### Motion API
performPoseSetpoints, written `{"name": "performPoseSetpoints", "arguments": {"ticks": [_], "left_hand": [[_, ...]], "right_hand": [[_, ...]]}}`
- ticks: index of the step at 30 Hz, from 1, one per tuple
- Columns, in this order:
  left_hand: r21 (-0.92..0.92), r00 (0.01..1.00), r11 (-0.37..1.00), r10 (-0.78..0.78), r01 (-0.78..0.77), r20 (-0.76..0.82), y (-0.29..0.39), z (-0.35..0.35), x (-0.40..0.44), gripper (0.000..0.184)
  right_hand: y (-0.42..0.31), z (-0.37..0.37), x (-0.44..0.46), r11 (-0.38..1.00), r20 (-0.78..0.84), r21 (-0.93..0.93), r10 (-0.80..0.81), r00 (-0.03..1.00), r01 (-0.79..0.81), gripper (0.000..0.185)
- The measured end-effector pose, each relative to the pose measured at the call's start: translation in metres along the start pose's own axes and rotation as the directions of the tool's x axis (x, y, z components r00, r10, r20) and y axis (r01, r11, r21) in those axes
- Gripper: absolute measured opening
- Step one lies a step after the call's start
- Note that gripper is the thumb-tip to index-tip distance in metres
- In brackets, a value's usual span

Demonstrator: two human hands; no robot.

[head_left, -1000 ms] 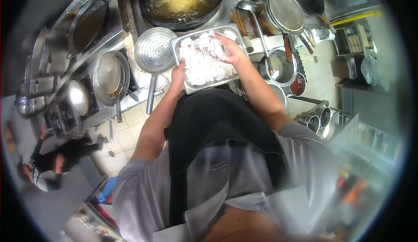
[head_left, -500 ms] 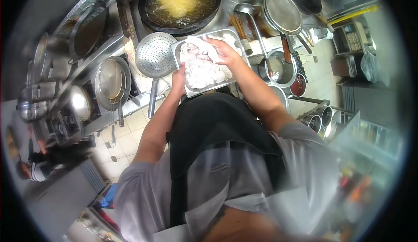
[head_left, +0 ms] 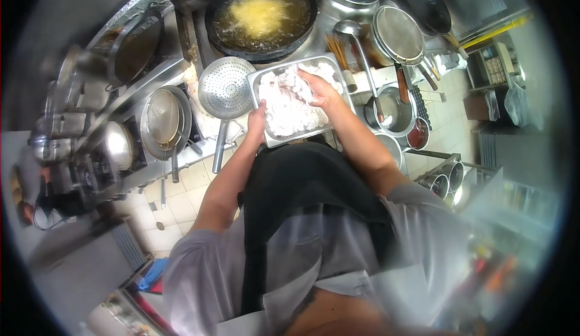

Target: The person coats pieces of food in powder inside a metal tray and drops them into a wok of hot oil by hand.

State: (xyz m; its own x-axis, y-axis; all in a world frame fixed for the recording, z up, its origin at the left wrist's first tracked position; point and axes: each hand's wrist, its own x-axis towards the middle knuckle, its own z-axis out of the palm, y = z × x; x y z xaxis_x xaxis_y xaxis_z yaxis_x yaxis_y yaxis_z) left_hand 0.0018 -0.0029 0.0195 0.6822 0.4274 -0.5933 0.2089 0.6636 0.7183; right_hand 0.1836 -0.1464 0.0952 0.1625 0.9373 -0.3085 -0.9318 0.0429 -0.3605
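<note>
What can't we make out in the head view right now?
All in the head view:
- Left hand: most fingers hidden by the tray.
- Tray floor: mostly covered by white pieces; what they are under the white is unclear.
- Right hand: whether it grips a piece is unclear; the hand itself blocks part.
- Yellow food: blurred, unidentifiable.
- Orange thing, lower right: blurred.

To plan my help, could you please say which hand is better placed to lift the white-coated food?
Right hand, probably: it is on the white-coated food, while the left hand grips the metal tray.
</note>
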Motion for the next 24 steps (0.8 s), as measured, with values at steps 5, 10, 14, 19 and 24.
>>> {"name": "performPoseSetpoints", "arguments": {"ticks": [5,10,14,19,24], "left_hand": [[-0.018,1.000,1.000,0.009,-0.009,-0.024,0.003,0.005,-0.004,0.053],[0.008,0.999,1.000,0.019,-0.018,-0.050,0.002,0.007,-0.006,0.054],[0.021,0.999,1.000,0.003,-0.002,-0.049,0.000,0.004,-0.004,0.057],[0.015,1.000,1.000,-0.023,0.023,-0.012,-0.004,-0.003,0.004,0.060],[0.120,0.996,0.992,-0.026,0.037,-0.087,0.011,0.016,-0.016,0.066]], "right_hand": [[-0.006,-0.008,-0.010,0.953,-0.233,-0.280,-0.184,0.955,0.116,0.029],[-0.029,0.014,-0.014,0.882,-0.461,-0.460,-0.338,0.821,0.104,0.036],[-0.045,-0.001,-0.004,0.627,-0.513,-0.776,-0.562,0.649,-0.070,0.041],[-0.060,0.005,-0.006,0.857,-0.475,-0.483,-0.428,0.769,0.179,0.041],[-0.059,-0.005,0.008,0.897,-0.290,-0.367,-0.361,0.886,0.246,0.031]]}}
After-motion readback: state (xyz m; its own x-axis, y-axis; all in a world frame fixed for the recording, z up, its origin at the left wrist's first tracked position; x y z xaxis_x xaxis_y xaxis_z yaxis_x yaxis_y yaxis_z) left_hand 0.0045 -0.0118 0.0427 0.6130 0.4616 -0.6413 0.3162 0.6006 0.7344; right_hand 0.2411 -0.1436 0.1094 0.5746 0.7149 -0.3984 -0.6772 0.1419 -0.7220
